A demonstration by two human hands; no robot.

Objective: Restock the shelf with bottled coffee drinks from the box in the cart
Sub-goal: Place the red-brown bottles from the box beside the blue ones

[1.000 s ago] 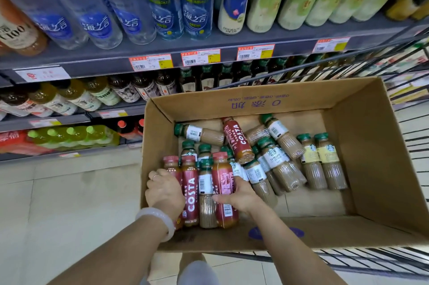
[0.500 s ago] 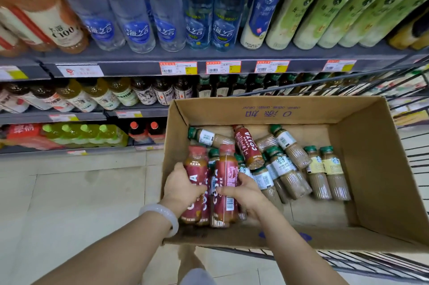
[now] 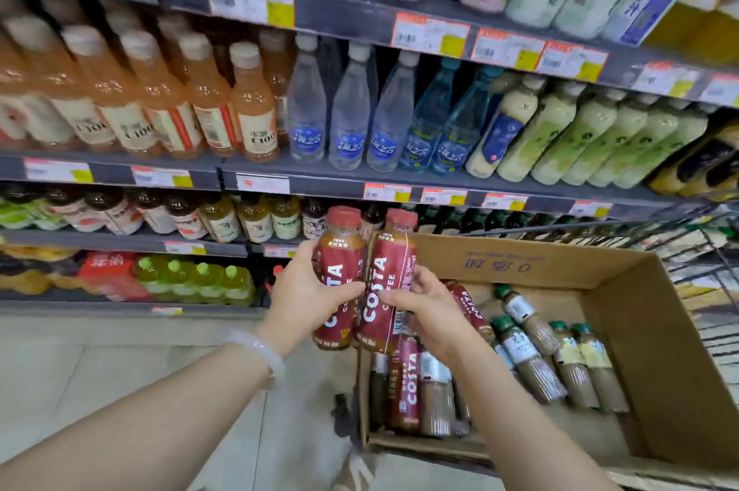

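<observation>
Shop: price-tagged drink shelves [image 3: 400,180]

**Two red coffee bottles held up beside the box**

Two red Costa coffee bottles, the left bottle [image 3: 338,282] and the right bottle [image 3: 387,282], stand upright and touching, side by side, raised above the near left corner of the cardboard box [image 3: 680,350]. Both have red caps and white lettering. The open brown box sits in the wire cart [image 3: 704,246] and holds more bottles: red ones [image 3: 404,386] at the near left, green-capped brown ones [image 3: 536,346] lying across the middle. The shelf [image 3: 320,180] stands behind, lined with drinks.
</observation>
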